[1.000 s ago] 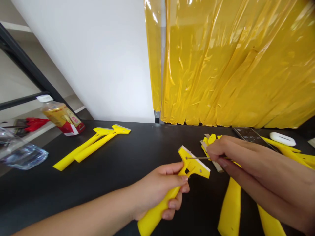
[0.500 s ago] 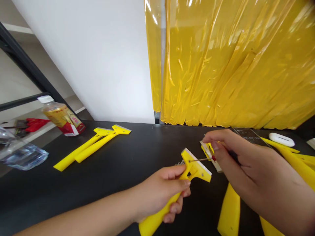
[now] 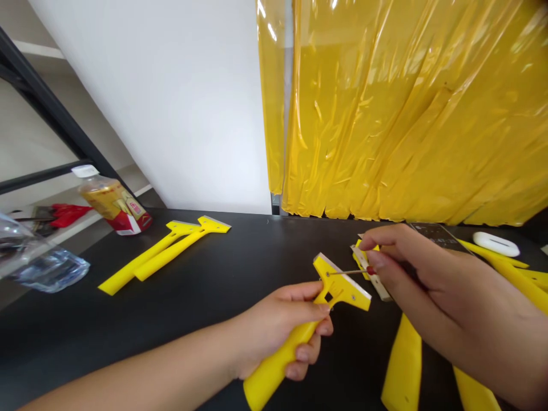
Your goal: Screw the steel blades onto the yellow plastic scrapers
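My left hand (image 3: 295,325) is wrapped round the handle of a yellow scraper (image 3: 340,285), its wide head with a pale blade edge tilted up to the right. Two small screws show on that head. Between thumb and fingers, my right hand (image 3: 423,279) pinches a screwdriver (image 3: 349,272) with a thin shaft and a red collar. The shaft's tip meets the screw on the left side of the scraper head. Most of the screwdriver's handle is hidden by my fingers. Just behind my right fingertips lie pale and yellow scraper parts (image 3: 372,279), partly covered.
Two more yellow scrapers (image 3: 171,251) lie on the black table (image 3: 257,257) at the left. Beyond them stand a drink bottle (image 3: 115,202) and a clear bottle (image 3: 47,265). Several yellow handles (image 3: 402,365), a dark phone-like screen (image 3: 436,235) and a white case (image 3: 495,244) sit at the right.
The scraper head has turned slightly in my left hand, and a coil-like thing behind it is now hidden. The screwdriver stays at the same screw. The whole view has shifted a little.
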Demonstrator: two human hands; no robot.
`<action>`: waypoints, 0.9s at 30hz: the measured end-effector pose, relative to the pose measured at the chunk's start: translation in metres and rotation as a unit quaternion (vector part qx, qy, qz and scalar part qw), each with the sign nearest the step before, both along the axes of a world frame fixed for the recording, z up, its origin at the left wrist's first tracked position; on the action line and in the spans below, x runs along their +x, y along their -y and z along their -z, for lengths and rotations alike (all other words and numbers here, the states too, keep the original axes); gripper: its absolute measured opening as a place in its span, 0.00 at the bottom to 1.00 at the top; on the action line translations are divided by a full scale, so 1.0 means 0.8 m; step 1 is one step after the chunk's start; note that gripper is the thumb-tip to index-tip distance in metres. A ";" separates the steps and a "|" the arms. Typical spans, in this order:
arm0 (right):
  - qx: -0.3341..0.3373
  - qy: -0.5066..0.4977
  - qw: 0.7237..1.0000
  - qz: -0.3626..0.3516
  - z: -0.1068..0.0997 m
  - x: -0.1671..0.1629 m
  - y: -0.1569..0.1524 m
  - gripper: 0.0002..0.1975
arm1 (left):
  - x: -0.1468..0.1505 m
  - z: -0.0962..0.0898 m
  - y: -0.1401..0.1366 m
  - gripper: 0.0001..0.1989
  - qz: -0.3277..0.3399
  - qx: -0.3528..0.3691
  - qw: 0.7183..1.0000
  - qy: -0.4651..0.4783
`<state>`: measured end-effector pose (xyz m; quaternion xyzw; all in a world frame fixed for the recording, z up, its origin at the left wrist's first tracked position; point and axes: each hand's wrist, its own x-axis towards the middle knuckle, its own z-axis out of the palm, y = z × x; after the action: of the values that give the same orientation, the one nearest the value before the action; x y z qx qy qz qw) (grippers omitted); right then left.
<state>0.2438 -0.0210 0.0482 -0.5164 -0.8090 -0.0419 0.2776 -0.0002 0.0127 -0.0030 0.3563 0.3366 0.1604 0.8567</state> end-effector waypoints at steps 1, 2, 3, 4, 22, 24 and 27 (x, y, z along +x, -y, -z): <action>-0.005 -0.010 1.000 0.004 0.000 0.000 0.001 0.11 | 0.000 0.000 0.000 0.13 0.001 0.001 1.000 -0.002; -0.009 -0.018 1.000 0.008 0.000 0.000 0.003 0.11 | 0.001 0.000 0.001 0.14 0.001 0.001 1.000 -0.004; -0.012 -0.025 1.000 0.012 0.000 -0.001 0.005 0.12 | 0.000 0.001 0.001 0.14 0.000 0.000 1.000 -0.004; -0.014 -0.031 0.999 0.014 0.000 -0.002 0.007 0.12 | 0.000 0.001 0.002 0.14 -0.001 0.000 1.000 -0.005; 0.035 -0.039 0.999 0.007 0.006 -0.011 0.006 0.09 | -0.001 0.001 0.004 0.12 0.005 0.008 1.000 0.003; 0.047 -0.034 0.998 0.004 0.004 -0.012 0.006 0.07 | -0.001 0.000 0.003 0.14 -0.004 -0.002 1.000 0.002; 0.059 -0.019 0.998 0.020 0.002 -0.012 0.003 0.07 | -0.001 0.000 0.002 0.16 -0.010 -0.008 1.000 0.003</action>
<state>0.2344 -0.0238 0.0464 -0.5162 -0.7891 -0.0849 0.3221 -0.0011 0.0111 -0.0030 0.3457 0.3391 0.1667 0.8589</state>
